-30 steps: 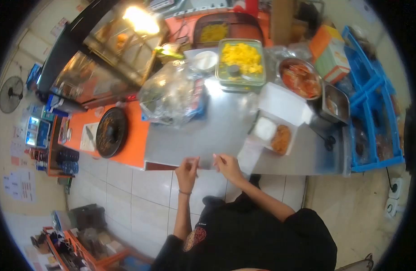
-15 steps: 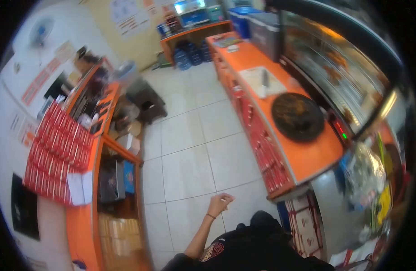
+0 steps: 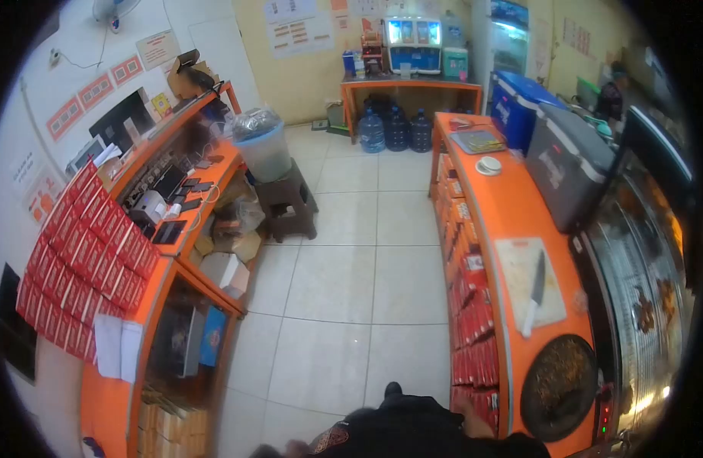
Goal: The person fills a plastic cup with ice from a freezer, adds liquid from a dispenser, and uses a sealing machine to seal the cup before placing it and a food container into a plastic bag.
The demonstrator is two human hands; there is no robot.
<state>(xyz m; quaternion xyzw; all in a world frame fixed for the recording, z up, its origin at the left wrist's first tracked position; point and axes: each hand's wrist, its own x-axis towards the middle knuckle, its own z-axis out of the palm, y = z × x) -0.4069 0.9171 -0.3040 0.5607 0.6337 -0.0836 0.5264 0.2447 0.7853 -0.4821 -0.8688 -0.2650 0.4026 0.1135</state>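
My left hand (image 3: 296,449) is only a blur at the bottom edge, close to my dark clothes. My right hand (image 3: 472,418) hangs beside my body, near the red boxes (image 3: 475,362) stacked under the right counter; its fingers are not clear. On that orange counter (image 3: 490,221) lies a white cutting board (image 3: 511,263) with a white-handled knife (image 3: 536,290) across it. Nearer to me is a round dark board (image 3: 559,389) with brownish bits on top. I see nothing held in either hand.
A glass food display (image 3: 645,290) borders the right counter, behind a grey cooler (image 3: 569,164) and a blue cooler (image 3: 519,107). Stacked red boxes (image 3: 84,267) stand on the left counter. A stool (image 3: 286,202) bears a tub (image 3: 261,153). Water jugs (image 3: 397,130) stand at the back.
My view has swung up and right, and the right counter is now beside me. My left hand, seen bent in front of me before, has dropped to the bottom edge.
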